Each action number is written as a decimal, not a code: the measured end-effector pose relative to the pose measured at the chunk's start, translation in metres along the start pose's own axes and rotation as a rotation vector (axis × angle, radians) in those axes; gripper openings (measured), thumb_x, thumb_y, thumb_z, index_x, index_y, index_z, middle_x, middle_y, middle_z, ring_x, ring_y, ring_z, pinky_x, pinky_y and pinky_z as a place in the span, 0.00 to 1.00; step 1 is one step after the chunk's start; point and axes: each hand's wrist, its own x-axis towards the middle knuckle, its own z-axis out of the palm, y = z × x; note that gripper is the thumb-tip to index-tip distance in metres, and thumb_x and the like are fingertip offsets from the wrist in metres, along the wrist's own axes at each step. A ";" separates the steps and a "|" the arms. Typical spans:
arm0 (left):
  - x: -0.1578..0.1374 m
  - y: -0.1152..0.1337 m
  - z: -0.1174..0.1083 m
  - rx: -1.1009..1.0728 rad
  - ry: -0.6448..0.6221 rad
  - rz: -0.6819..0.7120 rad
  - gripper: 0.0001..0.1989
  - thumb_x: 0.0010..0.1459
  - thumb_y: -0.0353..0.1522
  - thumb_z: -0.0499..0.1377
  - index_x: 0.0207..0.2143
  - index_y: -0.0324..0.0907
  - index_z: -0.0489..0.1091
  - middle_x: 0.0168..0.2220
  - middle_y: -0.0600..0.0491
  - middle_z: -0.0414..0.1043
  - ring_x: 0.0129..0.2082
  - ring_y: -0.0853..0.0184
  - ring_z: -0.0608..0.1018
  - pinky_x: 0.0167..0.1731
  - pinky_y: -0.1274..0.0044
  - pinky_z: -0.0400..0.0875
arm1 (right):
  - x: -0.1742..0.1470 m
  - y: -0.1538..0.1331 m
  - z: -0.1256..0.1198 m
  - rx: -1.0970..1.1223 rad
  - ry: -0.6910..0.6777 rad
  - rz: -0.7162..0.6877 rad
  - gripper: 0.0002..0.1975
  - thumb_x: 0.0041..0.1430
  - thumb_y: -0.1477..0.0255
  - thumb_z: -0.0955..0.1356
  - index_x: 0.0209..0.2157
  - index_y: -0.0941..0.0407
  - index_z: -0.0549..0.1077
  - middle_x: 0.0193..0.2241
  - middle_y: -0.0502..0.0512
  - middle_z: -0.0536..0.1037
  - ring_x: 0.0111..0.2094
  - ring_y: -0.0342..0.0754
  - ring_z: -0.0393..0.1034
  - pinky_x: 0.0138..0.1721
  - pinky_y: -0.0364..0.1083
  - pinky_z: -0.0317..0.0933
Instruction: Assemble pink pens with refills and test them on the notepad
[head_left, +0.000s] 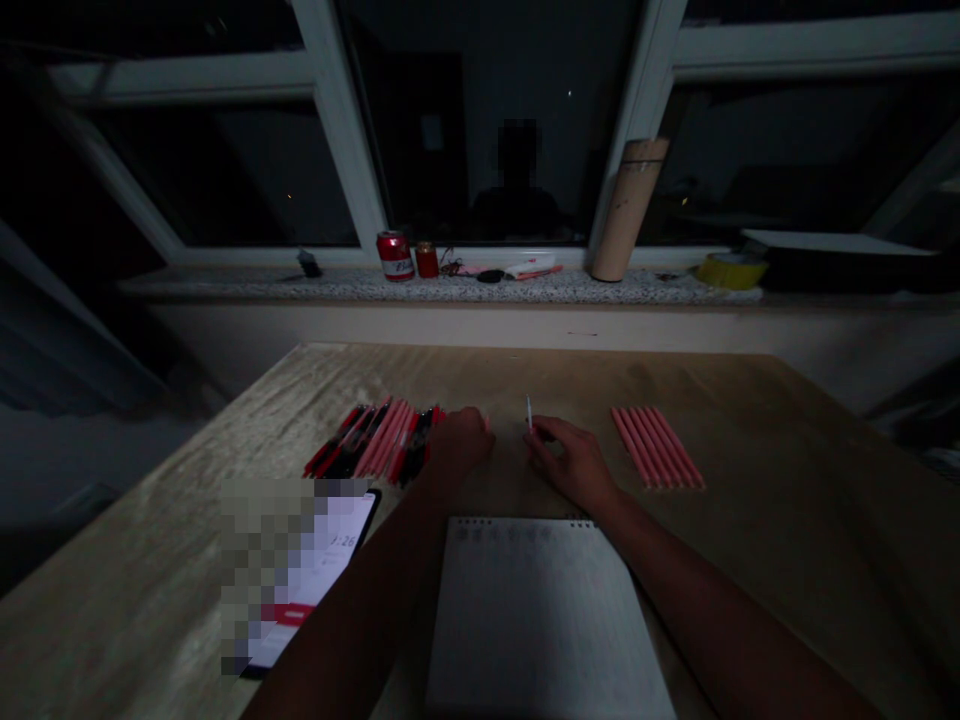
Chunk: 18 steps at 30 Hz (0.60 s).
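My left hand (461, 440) is closed above the table, right beside a row of pens. A small pink bit, apparently the end of a pen part, shows at its fingertips; the rest is hidden in the fist. Between thumb and fingers, my right hand (574, 460) pinches a thin white pen-like stick (529, 412), held roughly upright. The row at the left mixes pink pens (382, 437) with red and black pens (337, 442). On the right, several pink pens (656, 447) lie side by side, apart from my right hand.
A spiral notepad (547, 620) lies in front of me, beneath my forearms. A lit phone (322, 570) is by my left forearm. Along the windowsill (345, 287) stand a red can (395, 257), a small red jar (427, 261), a tall tan cylinder (630, 210) and a yellow tape roll (731, 270).
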 end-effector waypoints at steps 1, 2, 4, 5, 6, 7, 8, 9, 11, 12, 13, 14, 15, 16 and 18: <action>-0.001 0.000 -0.001 0.000 -0.002 0.004 0.17 0.56 0.41 0.50 0.32 0.38 0.72 0.34 0.42 0.75 0.36 0.57 0.76 0.33 0.73 0.68 | 0.000 0.000 0.000 0.001 0.002 0.002 0.11 0.60 0.68 0.62 0.41 0.55 0.72 0.34 0.56 0.77 0.33 0.47 0.71 0.38 0.46 0.65; -0.001 0.001 -0.001 -0.001 -0.003 0.004 0.16 0.55 0.41 0.51 0.33 0.39 0.72 0.34 0.42 0.75 0.36 0.57 0.76 0.34 0.73 0.68 | 0.000 0.000 0.000 0.001 0.004 0.004 0.11 0.60 0.68 0.62 0.41 0.55 0.72 0.34 0.56 0.77 0.33 0.47 0.71 0.38 0.47 0.65; -0.002 0.001 -0.002 0.004 -0.009 -0.002 0.15 0.55 0.40 0.52 0.33 0.39 0.72 0.33 0.43 0.75 0.36 0.58 0.76 0.34 0.73 0.68 | 0.000 0.000 0.001 -0.001 0.009 0.004 0.11 0.60 0.68 0.62 0.41 0.55 0.72 0.34 0.56 0.77 0.33 0.47 0.72 0.38 0.47 0.65; -0.002 0.001 -0.001 0.009 -0.012 -0.007 0.15 0.55 0.40 0.52 0.34 0.39 0.72 0.33 0.43 0.75 0.36 0.58 0.76 0.34 0.73 0.68 | 0.000 0.000 0.001 -0.003 0.009 0.003 0.11 0.60 0.68 0.63 0.41 0.55 0.72 0.34 0.56 0.78 0.34 0.47 0.72 0.38 0.46 0.65; -0.002 0.001 -0.001 0.015 -0.017 -0.011 0.15 0.55 0.40 0.51 0.34 0.39 0.72 0.33 0.43 0.75 0.36 0.58 0.77 0.34 0.73 0.68 | 0.000 0.000 0.000 -0.003 0.010 0.004 0.11 0.60 0.68 0.63 0.41 0.55 0.72 0.34 0.56 0.78 0.34 0.47 0.72 0.38 0.46 0.65; -0.002 0.000 0.000 0.021 -0.020 -0.007 0.15 0.55 0.40 0.51 0.34 0.39 0.72 0.33 0.43 0.75 0.36 0.58 0.77 0.34 0.73 0.68 | 0.000 0.000 0.000 -0.003 0.012 0.003 0.11 0.59 0.68 0.63 0.41 0.55 0.72 0.34 0.56 0.78 0.33 0.47 0.72 0.38 0.46 0.65; -0.001 0.000 0.001 0.026 -0.020 0.002 0.15 0.55 0.40 0.51 0.34 0.39 0.72 0.33 0.42 0.75 0.36 0.58 0.77 0.34 0.72 0.68 | 0.000 0.000 0.000 -0.002 0.014 0.002 0.11 0.59 0.68 0.63 0.41 0.55 0.72 0.34 0.56 0.78 0.33 0.47 0.72 0.38 0.46 0.65; -0.001 -0.001 0.002 0.030 -0.020 0.013 0.15 0.55 0.40 0.51 0.33 0.39 0.72 0.33 0.42 0.75 0.36 0.58 0.77 0.34 0.72 0.68 | 0.000 -0.001 0.000 0.000 0.014 0.001 0.11 0.59 0.69 0.63 0.41 0.55 0.73 0.34 0.56 0.78 0.33 0.47 0.72 0.38 0.46 0.65; -0.001 -0.002 0.004 0.032 -0.018 0.033 0.15 0.55 0.40 0.51 0.33 0.39 0.72 0.33 0.42 0.74 0.36 0.58 0.76 0.34 0.72 0.68 | 0.000 -0.001 0.000 0.002 0.010 -0.001 0.11 0.60 0.69 0.63 0.41 0.55 0.72 0.35 0.56 0.77 0.34 0.47 0.72 0.39 0.46 0.65; -0.001 -0.002 0.005 0.030 -0.011 0.038 0.15 0.55 0.40 0.51 0.33 0.39 0.72 0.33 0.42 0.74 0.36 0.58 0.76 0.34 0.72 0.68 | 0.000 0.000 0.000 0.003 0.006 -0.004 0.11 0.60 0.69 0.63 0.41 0.56 0.72 0.35 0.56 0.77 0.34 0.47 0.71 0.39 0.46 0.65; -0.001 -0.002 0.004 0.027 -0.006 0.039 0.15 0.55 0.40 0.51 0.33 0.39 0.72 0.32 0.42 0.74 0.36 0.58 0.76 0.34 0.72 0.68 | 0.000 0.000 0.000 0.003 0.005 -0.004 0.11 0.60 0.69 0.63 0.41 0.56 0.72 0.35 0.56 0.77 0.34 0.47 0.71 0.39 0.46 0.65; -0.001 -0.002 0.004 0.022 0.000 0.038 0.15 0.55 0.40 0.51 0.33 0.39 0.72 0.32 0.42 0.74 0.36 0.58 0.76 0.34 0.72 0.67 | 0.000 0.000 0.000 0.003 0.005 -0.004 0.11 0.60 0.69 0.63 0.41 0.56 0.72 0.35 0.56 0.77 0.34 0.47 0.71 0.39 0.46 0.65; 0.000 -0.002 0.002 0.014 0.006 0.038 0.15 0.55 0.39 0.51 0.32 0.39 0.72 0.32 0.42 0.74 0.36 0.58 0.76 0.34 0.72 0.67 | 0.000 0.001 0.000 0.003 0.005 -0.003 0.11 0.60 0.69 0.63 0.41 0.56 0.72 0.34 0.56 0.77 0.34 0.47 0.71 0.38 0.46 0.65; 0.000 -0.001 -0.001 0.000 0.005 0.045 0.14 0.54 0.39 0.52 0.32 0.39 0.71 0.32 0.43 0.74 0.35 0.59 0.76 0.34 0.72 0.67 | 0.000 0.001 0.001 0.003 0.007 0.000 0.11 0.60 0.68 0.63 0.41 0.55 0.72 0.34 0.55 0.77 0.33 0.47 0.71 0.38 0.46 0.65; 0.000 0.000 -0.008 -0.051 -0.009 0.078 0.11 0.51 0.37 0.55 0.30 0.39 0.71 0.31 0.45 0.74 0.33 0.61 0.76 0.33 0.74 0.67 | 0.000 0.001 0.001 0.006 0.009 0.005 0.11 0.60 0.68 0.63 0.41 0.55 0.72 0.34 0.55 0.77 0.33 0.47 0.71 0.38 0.46 0.65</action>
